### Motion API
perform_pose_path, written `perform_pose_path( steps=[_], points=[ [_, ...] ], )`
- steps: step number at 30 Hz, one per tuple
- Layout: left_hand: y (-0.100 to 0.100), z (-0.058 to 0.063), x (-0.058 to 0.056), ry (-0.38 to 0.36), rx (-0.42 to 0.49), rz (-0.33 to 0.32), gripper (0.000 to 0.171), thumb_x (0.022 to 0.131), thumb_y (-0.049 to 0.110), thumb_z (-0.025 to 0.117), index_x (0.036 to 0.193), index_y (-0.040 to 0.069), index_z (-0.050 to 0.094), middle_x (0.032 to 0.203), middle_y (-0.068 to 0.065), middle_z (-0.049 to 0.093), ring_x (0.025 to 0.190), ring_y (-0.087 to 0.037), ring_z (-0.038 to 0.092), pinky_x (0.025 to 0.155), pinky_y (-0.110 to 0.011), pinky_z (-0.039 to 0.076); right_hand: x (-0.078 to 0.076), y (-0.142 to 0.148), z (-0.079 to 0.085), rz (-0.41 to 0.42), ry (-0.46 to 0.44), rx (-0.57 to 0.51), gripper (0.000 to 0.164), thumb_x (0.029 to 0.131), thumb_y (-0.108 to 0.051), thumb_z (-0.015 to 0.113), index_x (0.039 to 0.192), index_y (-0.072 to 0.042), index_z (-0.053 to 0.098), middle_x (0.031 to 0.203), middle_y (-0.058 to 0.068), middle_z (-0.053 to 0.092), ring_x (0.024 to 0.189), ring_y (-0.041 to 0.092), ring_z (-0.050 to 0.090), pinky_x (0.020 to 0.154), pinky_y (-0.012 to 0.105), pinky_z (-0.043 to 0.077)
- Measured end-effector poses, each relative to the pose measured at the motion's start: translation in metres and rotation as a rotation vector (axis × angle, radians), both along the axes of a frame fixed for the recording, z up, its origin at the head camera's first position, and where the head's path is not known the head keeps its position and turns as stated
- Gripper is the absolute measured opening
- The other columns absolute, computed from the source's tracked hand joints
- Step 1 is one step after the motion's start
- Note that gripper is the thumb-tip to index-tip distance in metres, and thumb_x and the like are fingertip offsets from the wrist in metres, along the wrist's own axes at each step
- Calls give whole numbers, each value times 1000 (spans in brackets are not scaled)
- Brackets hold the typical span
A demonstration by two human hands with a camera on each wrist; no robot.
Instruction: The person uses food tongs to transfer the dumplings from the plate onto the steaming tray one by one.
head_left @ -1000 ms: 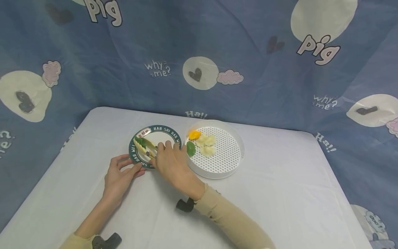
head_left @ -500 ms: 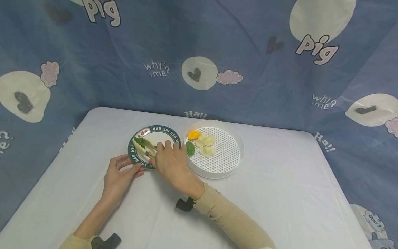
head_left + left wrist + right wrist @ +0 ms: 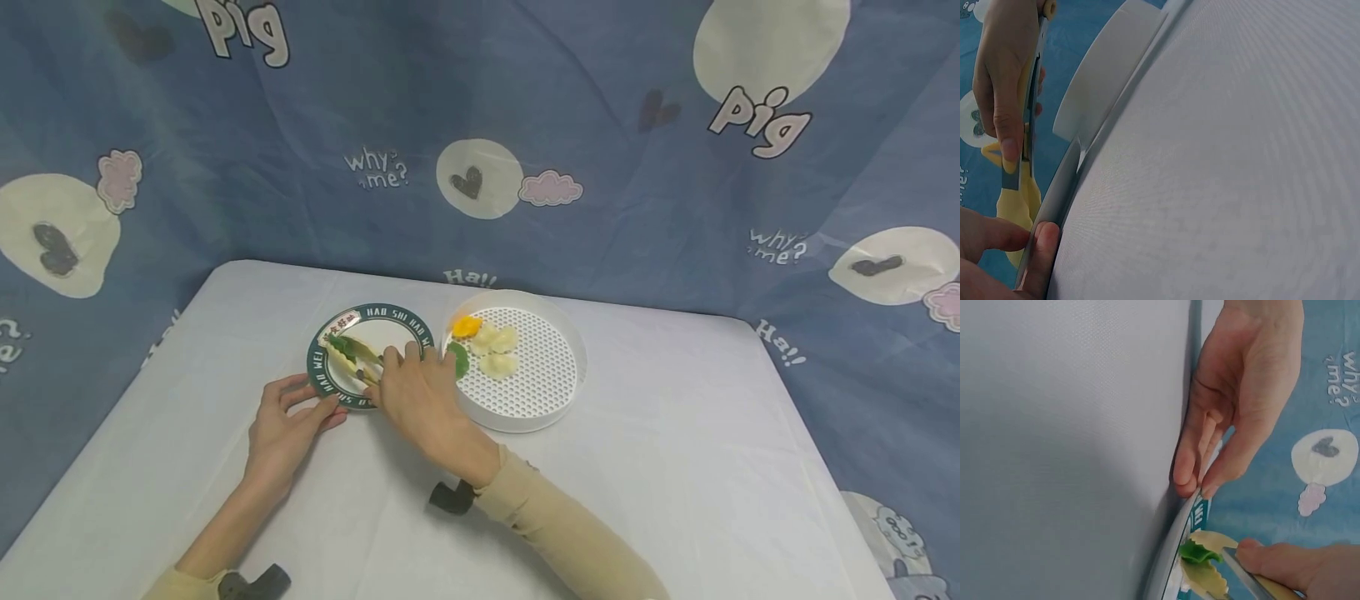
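My left hand [image 3: 288, 429] pinches the near-left rim of a white plate [image 3: 397, 314] with a green lettered border, thumb above and fingers underneath. In my right hand [image 3: 427, 404] is a pair of tongs, gripped over the plate. Their yellow scalloped tips [image 3: 1013, 206] point left and down. A green ruffled piece, looking like a dumpling [image 3: 1200, 552], lies between the tips at the plate's left side; whether they squeeze it I cannot tell. My right fingers partly cover the tongs and the plate's right part.
Right of the plate, touching or nearly so, stands a round white steamer tray [image 3: 573, 342] with a perforated base. Inside it are several pale dumplings [image 3: 498, 365], an orange one [image 3: 467, 326] and a green one [image 3: 459, 358]. A patterned blue cloth [image 3: 480, 100] hangs behind the white table.
My right hand and forearm have shifted slightly to the right, with the tongs still over the plate. The left hand keeps its hold on the rim.
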State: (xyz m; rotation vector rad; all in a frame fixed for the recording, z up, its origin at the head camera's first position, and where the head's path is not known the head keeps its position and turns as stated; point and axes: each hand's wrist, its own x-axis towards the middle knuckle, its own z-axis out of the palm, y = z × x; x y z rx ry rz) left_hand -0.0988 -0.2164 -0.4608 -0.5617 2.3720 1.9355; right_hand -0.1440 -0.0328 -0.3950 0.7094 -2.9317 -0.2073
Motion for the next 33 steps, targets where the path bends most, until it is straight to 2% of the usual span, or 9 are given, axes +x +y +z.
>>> perform_pose_path(
  steps=[5,12,17,22,33],
  points=[
    [0,-1,1,-11,0,5,82,108,18,67,169,5,15,162,-25,43,82,10,74,90,-15,70,2,5,1,-9,-18,10,52,107,-67,52,110,-16,63,104,2,68,90,21,67,76,35,53],
    [1,-2,0,-21,-15,12,81,108,17,67,169,5,16,163,-26,43,81,11,73,89,-15,71,4,16,9,-38,-22,-13,52,106,-66,53,115,-15,61,109,4,69,98,25,70,90,41,60],
    [1,-2,-1,-25,-49,3,82,108,19,67,170,5,15,162,-28,44,79,12,72,87,-14,71,2,24,14,-52,-48,-30,52,107,-65,54,119,-15,61,109,5,69,98,27,69,87,41,60],
    [1,-1,-1,-35,-43,-1,83,108,19,67,170,5,14,164,-28,42,79,13,71,87,-13,70,2,29,17,-57,-70,-42,53,107,-64,54,126,-15,61,115,6,70,104,28,70,89,43,60],
    [2,1,0,-14,-15,18,80,107,18,67,168,5,18,162,-25,44,81,10,73,88,-15,71,2,40,22,-53,-63,-66,51,107,-62,56,120,-13,61,109,7,69,104,30,69,88,47,62]
  ],
)
